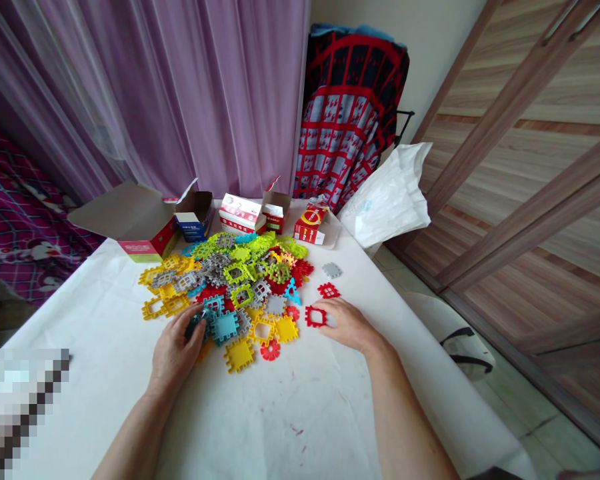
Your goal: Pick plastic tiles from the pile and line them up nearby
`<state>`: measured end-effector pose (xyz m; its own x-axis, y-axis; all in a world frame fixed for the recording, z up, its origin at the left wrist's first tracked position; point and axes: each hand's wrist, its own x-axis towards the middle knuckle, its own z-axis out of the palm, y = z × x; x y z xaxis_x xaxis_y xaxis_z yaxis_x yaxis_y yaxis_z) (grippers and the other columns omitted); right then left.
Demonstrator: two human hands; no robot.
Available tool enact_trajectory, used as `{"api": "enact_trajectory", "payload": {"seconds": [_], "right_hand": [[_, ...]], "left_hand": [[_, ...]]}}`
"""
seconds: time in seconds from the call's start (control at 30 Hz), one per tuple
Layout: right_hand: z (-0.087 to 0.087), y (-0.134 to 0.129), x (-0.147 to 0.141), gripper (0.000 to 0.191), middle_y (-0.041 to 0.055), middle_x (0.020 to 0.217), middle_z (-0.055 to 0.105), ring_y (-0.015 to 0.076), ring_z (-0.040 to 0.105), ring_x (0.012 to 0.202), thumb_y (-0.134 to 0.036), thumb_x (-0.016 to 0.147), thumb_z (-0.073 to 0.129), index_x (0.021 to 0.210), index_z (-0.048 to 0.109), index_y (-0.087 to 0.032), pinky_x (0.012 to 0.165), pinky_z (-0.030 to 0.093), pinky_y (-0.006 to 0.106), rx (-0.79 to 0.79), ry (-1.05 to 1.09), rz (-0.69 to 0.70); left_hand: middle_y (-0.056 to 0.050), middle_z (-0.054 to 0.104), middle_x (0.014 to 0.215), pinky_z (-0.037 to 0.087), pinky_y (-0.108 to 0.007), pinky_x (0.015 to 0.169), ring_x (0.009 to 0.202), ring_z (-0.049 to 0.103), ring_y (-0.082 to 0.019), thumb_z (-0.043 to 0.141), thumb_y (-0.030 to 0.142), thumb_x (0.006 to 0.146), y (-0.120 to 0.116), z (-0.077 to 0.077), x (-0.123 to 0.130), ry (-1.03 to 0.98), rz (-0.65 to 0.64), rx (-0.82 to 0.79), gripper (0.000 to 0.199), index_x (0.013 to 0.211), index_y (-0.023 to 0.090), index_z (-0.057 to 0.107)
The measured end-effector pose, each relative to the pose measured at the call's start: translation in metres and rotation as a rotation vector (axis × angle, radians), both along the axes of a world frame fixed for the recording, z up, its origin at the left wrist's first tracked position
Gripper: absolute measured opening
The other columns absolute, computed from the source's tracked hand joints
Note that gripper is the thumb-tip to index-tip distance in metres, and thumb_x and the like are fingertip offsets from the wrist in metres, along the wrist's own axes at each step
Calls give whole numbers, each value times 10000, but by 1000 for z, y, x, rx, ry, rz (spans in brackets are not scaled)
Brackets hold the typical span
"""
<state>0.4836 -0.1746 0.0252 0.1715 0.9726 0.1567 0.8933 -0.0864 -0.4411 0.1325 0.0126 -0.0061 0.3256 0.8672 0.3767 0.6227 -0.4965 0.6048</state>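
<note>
- Just left of the right hand, a red frame is touched by its fingers.
- Under the left hand, a dark piece is partly covered; clamping by either cannot be told.
- Toward the table's far edge, more pieces are heaped.

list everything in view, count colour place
plastic pieces: uncountable, multicoloured, heaped centrally
red frame: one, red, right of heap
cardboard boxes: five, red, white or blue, far edge
bag: one, white, far right corner
table: one, white, centre
curtain: count unclear, purple, behind
draped cloth: one, red and dark, back
checked fabric: one, magenta, left
wardrobe: one, brown, right
wall: one, pale, back right
floor: one, pale, right
unclear item: one, white and black, right
left hand: one, bare, by blue pieces
right hand: one, bare, at red frame
forearms: two, bare, foreground
</note>
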Motion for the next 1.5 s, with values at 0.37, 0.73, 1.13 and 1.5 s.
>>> {"api": "enact_trajectory", "payload": {"seconds": [0.37, 0.73, 1.13, 1.5], "right_hand": [[11, -4, 4, 458, 53, 1135, 757, 240, 700, 1041, -304, 761, 770, 1207, 677, -256, 932, 531, 361, 74, -10, -181], [-6, 11, 14, 581, 72, 1096, 764, 259, 688, 972, -353, 792, 755, 1322, 568, -205, 844, 494, 347, 163, -193, -576], [-1, 20, 10, 607, 81, 1136, 752, 250, 671, 1018, -434, 868, 711, 1408, 555, -207, 860, 474, 322, 14, -255, -596], [1, 21, 7, 619, 128, 1204, 733, 270, 653, 1072, -448, 896, 683, 1431, 545, -168, 880, 449, 335, -82, -301, -599]], "left_hand": [[-86, 740, 1258, 539, -394, 1030, 1155, 691, -268, 489, 592, 863, 0, 6, 0, 16, -3, -45, 514, 1175, 247, 707], [-80, 761, 1169, 583, -369, 892, 1065, 709, -265, 499, 592, 853, 1, 4, 2, 19, 23, -32, 496, 1157, 264, 715], [-72, 746, 1210, 593, -353, 798, 1073, 697, -267, 500, 563, 875, 2, 1, -1, 43, 32, -26, 469, 1190, 285, 709], [-73, 749, 1195, 590, -382, 875, 1090, 699, -273, 499, 570, 873, 3, -1, -1, 46, 29, -12, 479, 1192, 280, 706]]}}
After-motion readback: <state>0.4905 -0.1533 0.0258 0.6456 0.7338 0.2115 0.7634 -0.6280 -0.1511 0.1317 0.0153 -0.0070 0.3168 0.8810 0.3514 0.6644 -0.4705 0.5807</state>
